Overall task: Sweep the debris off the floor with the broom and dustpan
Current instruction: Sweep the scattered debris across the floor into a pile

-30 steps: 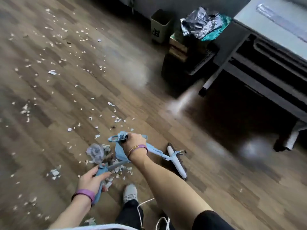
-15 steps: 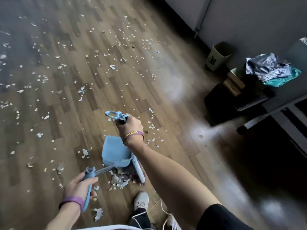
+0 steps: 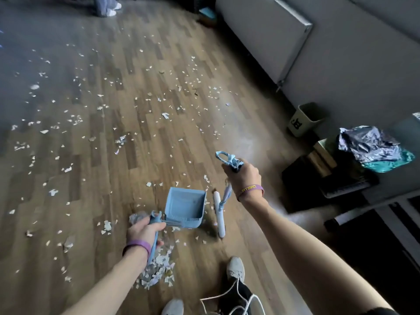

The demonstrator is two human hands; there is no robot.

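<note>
The dustpan (image 3: 185, 206) is held low by the floor (image 3: 102, 201), with the left hand (image 3: 144, 231) curled tight round its handle. The top of the broom (image 3: 220, 223) handle is gripped by the right hand (image 3: 244, 176), and the broom head is set just beside the pan. Debris (image 3: 156, 269) is piled under the left wrist and scattered widely beyond.
</note>
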